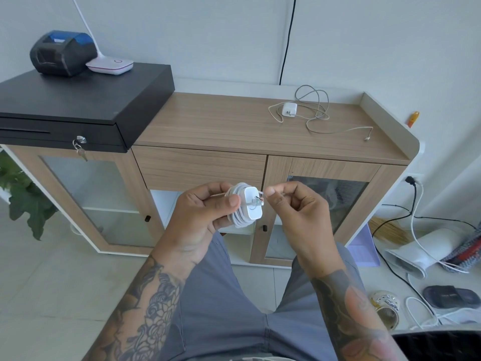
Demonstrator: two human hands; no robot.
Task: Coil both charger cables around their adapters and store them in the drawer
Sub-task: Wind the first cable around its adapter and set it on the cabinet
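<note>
Honestly, no writing can be read anywhere; the dark slipper [451, 296] on the floor bears a mark too small to make out.

My left hand [200, 217] grips the first adapter [252, 206], a smooth white square block with rounded corners, thumb pressed on its left side and fingers curled behind. Its cable [240, 221] is coiled around it in tight glossy white loops. The adapter's broad face points up toward me, tilted a little right. My right hand [294, 207] pinches the cable's loose end just beside the adapter's right edge, thumb and forefinger together, the other fingers curled in.

The second adapter [289, 109], also white and square, lies on the wood-grain cabinet top [208, 121] at the back right, its prongs facing me. Its grey-white cord [316, 110] sprawls in loose loops around it, and the plug end [367, 138] trails toward the right front edge.

The drawer [197, 165], a flat wood-grain front, sits shut under the top, well apart from my hands. A matte black cash box [86, 100] with 1 key [82, 153] hanging stands at left.
</note>
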